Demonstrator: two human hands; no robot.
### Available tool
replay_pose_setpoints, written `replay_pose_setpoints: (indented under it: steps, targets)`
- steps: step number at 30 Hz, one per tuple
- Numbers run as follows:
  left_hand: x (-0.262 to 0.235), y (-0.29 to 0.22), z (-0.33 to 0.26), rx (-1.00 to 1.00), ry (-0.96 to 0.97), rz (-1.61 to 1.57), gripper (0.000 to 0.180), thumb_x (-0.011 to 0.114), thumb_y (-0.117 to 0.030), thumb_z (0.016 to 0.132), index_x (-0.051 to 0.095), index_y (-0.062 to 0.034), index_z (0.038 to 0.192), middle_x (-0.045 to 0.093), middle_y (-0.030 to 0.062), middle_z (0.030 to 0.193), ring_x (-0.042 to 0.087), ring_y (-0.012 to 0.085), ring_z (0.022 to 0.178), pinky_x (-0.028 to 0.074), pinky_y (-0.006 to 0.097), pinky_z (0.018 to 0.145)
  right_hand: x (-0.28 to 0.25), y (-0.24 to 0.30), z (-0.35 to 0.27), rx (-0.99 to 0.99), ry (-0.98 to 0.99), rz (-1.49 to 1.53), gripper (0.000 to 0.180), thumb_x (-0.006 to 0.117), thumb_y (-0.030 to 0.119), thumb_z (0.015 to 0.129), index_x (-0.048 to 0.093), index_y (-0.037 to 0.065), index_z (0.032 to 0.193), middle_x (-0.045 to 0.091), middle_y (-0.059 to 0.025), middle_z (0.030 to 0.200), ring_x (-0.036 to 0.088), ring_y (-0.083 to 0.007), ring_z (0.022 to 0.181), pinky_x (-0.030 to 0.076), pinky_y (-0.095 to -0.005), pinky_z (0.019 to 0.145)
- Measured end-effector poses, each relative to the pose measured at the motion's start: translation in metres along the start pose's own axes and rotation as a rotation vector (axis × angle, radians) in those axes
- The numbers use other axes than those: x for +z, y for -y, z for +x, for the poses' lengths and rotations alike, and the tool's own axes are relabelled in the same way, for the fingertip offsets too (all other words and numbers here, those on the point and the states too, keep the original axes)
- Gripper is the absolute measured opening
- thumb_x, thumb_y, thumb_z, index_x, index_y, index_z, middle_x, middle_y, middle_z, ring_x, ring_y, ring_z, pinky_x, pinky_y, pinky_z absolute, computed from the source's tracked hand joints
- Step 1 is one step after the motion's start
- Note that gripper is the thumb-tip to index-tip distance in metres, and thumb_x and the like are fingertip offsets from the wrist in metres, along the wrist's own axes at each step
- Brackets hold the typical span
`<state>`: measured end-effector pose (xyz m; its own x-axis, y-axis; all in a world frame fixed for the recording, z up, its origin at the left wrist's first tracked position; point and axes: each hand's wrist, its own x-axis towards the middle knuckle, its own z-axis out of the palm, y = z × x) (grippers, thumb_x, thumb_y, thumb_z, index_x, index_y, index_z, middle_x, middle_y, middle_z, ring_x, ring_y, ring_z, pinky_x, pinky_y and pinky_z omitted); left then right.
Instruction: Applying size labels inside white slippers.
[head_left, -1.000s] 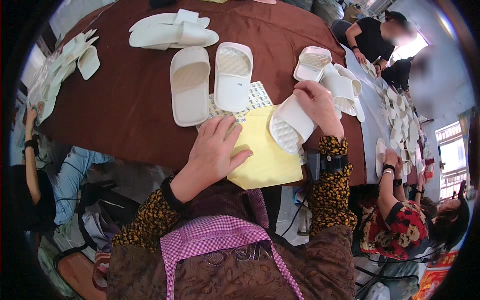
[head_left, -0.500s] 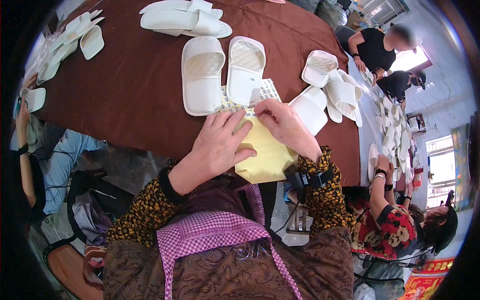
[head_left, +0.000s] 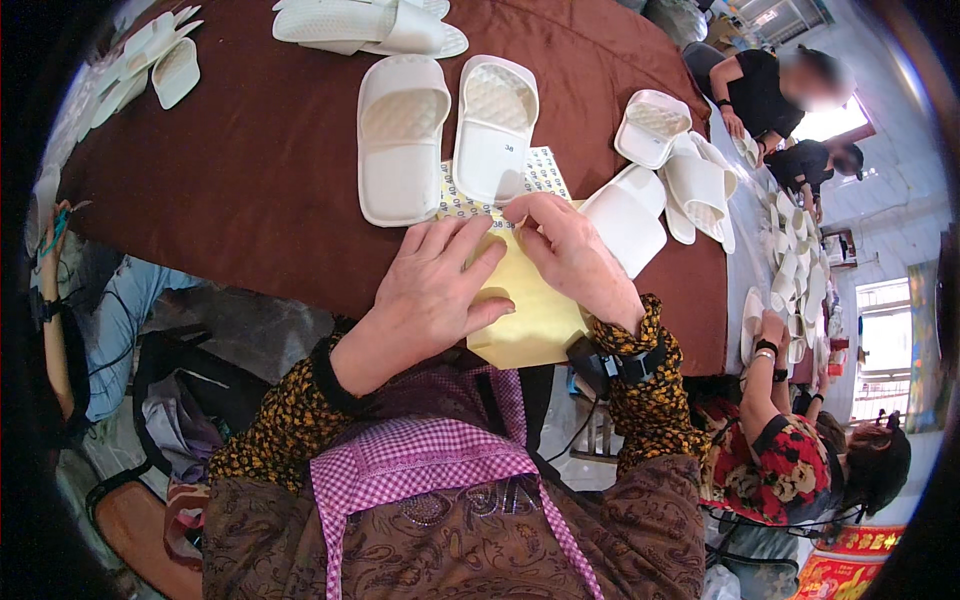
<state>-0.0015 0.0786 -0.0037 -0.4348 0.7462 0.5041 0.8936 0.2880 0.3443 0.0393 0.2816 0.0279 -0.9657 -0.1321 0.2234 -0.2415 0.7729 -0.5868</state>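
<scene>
A yellow sheet [head_left: 530,325] with rows of small printed stickers along its far part lies at the table's near edge. My left hand [head_left: 425,290] rests on its left side, fingers stretched out and thumb apart. On the sticker rows, my right hand [head_left: 570,250] has its thumb and forefinger drawn together; whatever is between the tips is too small to make out. Just beyond stand two white slippers: the left slipper [head_left: 402,180] is plain inside, and the right slipper [head_left: 490,170] carries a small dark mark on its insole and overlaps the sheet.
More white slippers lie to the right [head_left: 630,215], at the far side [head_left: 370,30] and at the far left [head_left: 175,72] of the brown-covered table [head_left: 240,170]. Co-workers [head_left: 765,100] handle slippers along the right. At the left edge, a person's hand holds a teal-handled tool [head_left: 55,230].
The view has shifted slightly. At the left edge, the other person's hand no longer has a slipper beside it. My hands stay nearly in place on the sheet.
</scene>
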Motion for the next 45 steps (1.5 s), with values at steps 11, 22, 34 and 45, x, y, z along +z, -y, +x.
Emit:
replay_pose_setpoints:
  steps: [11, 22, 34, 45]
  targets:
    - [-0.002, -0.003, 0.001, -0.029, 0.021, 0.004, 0.053, 0.071, -0.036, 0.074, 0.061, -0.0027, 0.114, 0.055, 0.0111, 0.125, 0.049, 0.0275, 0.113, 0.037, 0.042, 0.097, -0.002, 0.000, 0.004, -0.119, 0.055, -0.054, 0.019, 0.050, -0.002, 0.086, 0.054, 0.000, 0.105, 0.061, -0.0159, 0.102, 0.058, -0.0345, 0.101, 0.047, -0.0400, 0.087]
    - [-0.006, -0.006, 0.001, -0.050, 0.085, 0.027, 0.056, 0.073, -0.036, 0.072, 0.061, -0.0034, 0.116, 0.055, 0.0101, 0.127, 0.049, 0.0284, 0.114, 0.037, 0.042, 0.097, -0.002, -0.004, 0.009, -0.111, 0.097, -0.036, 0.020, 0.048, -0.005, 0.084, 0.052, -0.001, 0.103, 0.060, -0.0160, 0.098, 0.059, -0.0345, 0.099, 0.048, -0.0410, 0.086]
    - [-0.007, -0.008, 0.005, -0.046, 0.101, 0.064, 0.054, 0.072, -0.038, 0.074, 0.061, -0.0040, 0.115, 0.055, 0.0102, 0.126, 0.049, 0.0270, 0.113, 0.037, 0.041, 0.096, -0.004, -0.010, 0.008, -0.083, 0.070, 0.116, 0.024, 0.046, -0.005, 0.080, 0.051, 0.000, 0.103, 0.058, -0.0192, 0.097, 0.058, -0.0377, 0.096, 0.047, -0.0444, 0.083]
    - [-0.005, -0.008, 0.004, -0.044, 0.110, 0.073, 0.054, 0.070, -0.040, 0.076, 0.061, -0.0043, 0.115, 0.055, 0.0101, 0.127, 0.049, 0.0274, 0.113, 0.037, 0.041, 0.096, -0.007, -0.009, 0.006, -0.082, 0.111, 0.070, 0.021, 0.048, -0.005, 0.084, 0.051, 0.000, 0.104, 0.060, -0.0155, 0.098, 0.061, -0.0335, 0.096, 0.050, -0.0400, 0.083]
